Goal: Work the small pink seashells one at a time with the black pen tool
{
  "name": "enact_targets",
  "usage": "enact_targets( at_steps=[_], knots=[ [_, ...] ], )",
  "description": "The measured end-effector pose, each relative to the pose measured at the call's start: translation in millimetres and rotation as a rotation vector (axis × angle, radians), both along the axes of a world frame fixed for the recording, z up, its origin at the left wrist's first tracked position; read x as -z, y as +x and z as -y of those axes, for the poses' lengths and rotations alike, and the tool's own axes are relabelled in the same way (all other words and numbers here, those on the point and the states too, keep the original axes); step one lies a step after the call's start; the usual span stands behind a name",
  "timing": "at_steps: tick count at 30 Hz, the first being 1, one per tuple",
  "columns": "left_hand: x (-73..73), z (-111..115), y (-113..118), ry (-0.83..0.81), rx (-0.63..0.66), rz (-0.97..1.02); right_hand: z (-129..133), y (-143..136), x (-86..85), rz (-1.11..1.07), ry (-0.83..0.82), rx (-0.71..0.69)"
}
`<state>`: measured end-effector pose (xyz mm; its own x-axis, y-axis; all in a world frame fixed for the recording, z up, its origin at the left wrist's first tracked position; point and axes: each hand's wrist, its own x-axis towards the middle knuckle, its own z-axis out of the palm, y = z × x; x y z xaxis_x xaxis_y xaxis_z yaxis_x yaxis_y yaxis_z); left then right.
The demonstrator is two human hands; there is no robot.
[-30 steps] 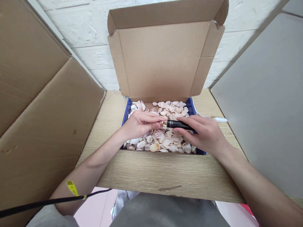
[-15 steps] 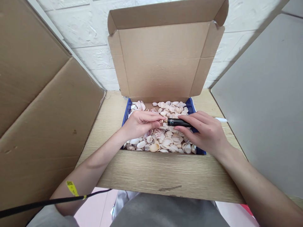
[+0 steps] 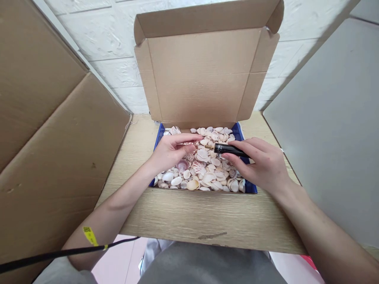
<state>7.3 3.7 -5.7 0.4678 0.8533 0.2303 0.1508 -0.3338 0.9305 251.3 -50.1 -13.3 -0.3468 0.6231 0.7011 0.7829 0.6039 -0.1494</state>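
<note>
My right hand (image 3: 259,163) is wrapped round a black mini drill (image 3: 229,150), a slim cylinder with light lettering. Its thin brass-coloured tip (image 3: 209,147) points left, towards my left hand (image 3: 174,152). Between thumb and forefinger of that hand is a small reddish-brown patterned seashell (image 3: 196,144), partly covered by the fingers. A short gap separates the tip from this shell. Both hands are over an open blue-sided cardboard box (image 3: 251,188). It is filled with loose seashells (image 3: 209,176), mostly white and cream, some pink-striped or purple.
The box's brown lid (image 3: 201,75) stands raised against the white brick-patterned wall (image 3: 103,43). A large cardboard panel (image 3: 59,157) rises at the left, a grey-white panel (image 3: 331,130) at the right. A black cable (image 3: 59,253) with a yellow tag crosses the lower left.
The drill's tip has drawn away from the shell in my left hand. My right hand has shifted right with the drill, my left hand slightly left and up.
</note>
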Motion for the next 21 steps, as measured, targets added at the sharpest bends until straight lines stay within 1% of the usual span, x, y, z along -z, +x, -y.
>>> enact_targets(
  at_steps=[3, 6, 14, 18, 21],
  knots=[
    [-1.8, 0.9, -1.1, -0.055, 0.054, 0.012, -0.4, 0.5, 0.5, -0.008, -0.005, 0.009],
    [-2.0, 0.9, -2.7, -0.040, 0.095, 0.012, -0.4, 0.6, 0.1, -0.009, -0.020, 0.022],
    [-0.9, 1.9, -3.5, -0.041, 0.042, -0.035, 0.3, 0.5, 1.6, -0.017, -0.039, 0.029],
    [-1.8, 2.9, -3.3, -0.051, 0.079, -0.021, 0.0, 0.9, 3.0, -0.020, -0.037, 0.019],
    [-3.2, 4.0, -2.5, -0.128, 0.120, 0.007, -0.3, 1.0, 2.8, -0.017, -0.023, 0.010]
  ],
)
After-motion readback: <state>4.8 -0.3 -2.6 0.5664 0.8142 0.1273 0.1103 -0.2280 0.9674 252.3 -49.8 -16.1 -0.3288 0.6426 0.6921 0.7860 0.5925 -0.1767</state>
